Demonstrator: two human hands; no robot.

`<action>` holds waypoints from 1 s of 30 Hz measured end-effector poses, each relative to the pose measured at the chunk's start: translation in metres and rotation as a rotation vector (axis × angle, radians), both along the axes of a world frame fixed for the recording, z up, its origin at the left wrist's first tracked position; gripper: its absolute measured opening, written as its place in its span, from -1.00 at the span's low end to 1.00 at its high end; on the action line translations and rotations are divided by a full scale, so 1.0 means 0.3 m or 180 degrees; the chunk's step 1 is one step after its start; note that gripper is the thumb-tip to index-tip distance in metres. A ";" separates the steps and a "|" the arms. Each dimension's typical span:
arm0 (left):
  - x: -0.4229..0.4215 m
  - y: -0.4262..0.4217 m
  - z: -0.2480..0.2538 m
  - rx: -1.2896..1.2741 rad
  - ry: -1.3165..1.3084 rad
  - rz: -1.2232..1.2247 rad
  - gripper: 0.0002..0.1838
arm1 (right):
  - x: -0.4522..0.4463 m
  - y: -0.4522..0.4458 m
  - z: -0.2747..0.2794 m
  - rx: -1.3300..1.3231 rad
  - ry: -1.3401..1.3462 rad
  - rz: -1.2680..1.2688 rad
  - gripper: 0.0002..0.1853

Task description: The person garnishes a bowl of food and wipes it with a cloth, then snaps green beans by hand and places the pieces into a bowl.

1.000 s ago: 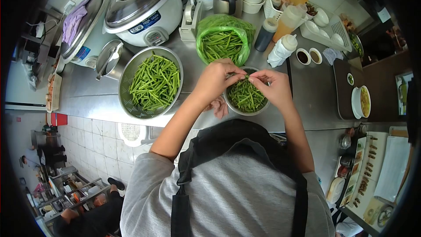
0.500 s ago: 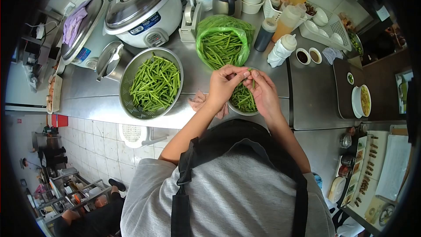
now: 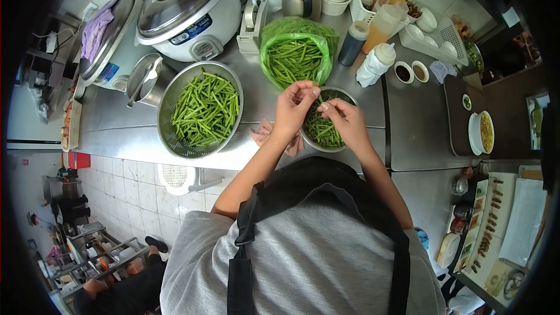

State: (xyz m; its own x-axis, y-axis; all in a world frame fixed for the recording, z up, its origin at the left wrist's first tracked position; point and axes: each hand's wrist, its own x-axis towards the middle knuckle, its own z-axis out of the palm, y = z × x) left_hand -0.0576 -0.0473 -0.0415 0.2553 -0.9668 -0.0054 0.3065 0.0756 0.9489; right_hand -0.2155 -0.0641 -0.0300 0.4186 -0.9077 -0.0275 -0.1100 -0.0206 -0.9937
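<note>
Above a metal bowl (image 3: 348,94) of green bean pieces (image 3: 322,131), my left hand (image 3: 294,108) pinches a thin green bean (image 3: 319,98) between thumb and fingers. My right hand (image 3: 346,123) is closed in a pinch at the bean's lower end, close to the left fingertips. Fingers partly cover the bean. Just behind my hands stands an open green plastic bag (image 3: 270,73) full of long green beans (image 3: 294,61). To the left, a perforated metal colander (image 3: 165,122) holds many short-cut beans (image 3: 205,111).
A crumpled pink cloth (image 3: 263,132) lies left of the bowl. Rice cookers (image 3: 189,20) and a metal pot (image 3: 166,79) stand at back left. Squeeze bottles (image 3: 376,64), sauce cups (image 3: 403,73) and a tray (image 3: 455,116) are to the right. A person's leg (image 3: 153,262) shows below left.
My right hand has moved down and slightly left, and its fingers have drawn closer together. My left hand has shifted slightly left, leaving more of the bowl in view.
</note>
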 end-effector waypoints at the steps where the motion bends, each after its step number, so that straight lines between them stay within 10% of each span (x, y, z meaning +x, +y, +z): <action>1: 0.008 0.004 -0.001 0.0017 -0.0051 -0.0072 -0.85 | 0.001 -0.005 -0.027 0.0273 -0.0298 -0.0051 -0.79; 8: -0.008 0.070 -0.020 -0.0108 0.0370 0.0189 -0.96 | 0.026 -0.013 -0.047 0.2538 -0.2931 0.0178 -0.84; 12: 0.130 0.080 -0.037 -0.0309 0.0563 0.0883 -0.97 | -0.022 -0.043 -0.064 0.1328 -0.1597 0.0010 -0.83; 16: 0.504 0.134 -0.081 0.0358 -0.1658 0.1109 -0.86 | -0.081 -0.060 -0.019 -0.0392 0.0665 0.0140 -0.84; 19: 0.595 0.188 -0.008 0.1264 -0.5111 0.1573 -0.69 | -0.103 -0.081 -0.020 -0.0995 0.1180 0.0263 -0.84; 25: 0.416 -0.086 0.055 0.0243 -0.3475 0.0995 -0.81 | -0.049 -0.115 -0.020 -0.0653 0.1147 -0.0004 -0.75; 30: 0.198 -0.353 0.017 -0.0211 -0.3935 0.0546 -0.73 | -0.013 -0.133 0.012 0.0101 0.1158 0.0011 -0.69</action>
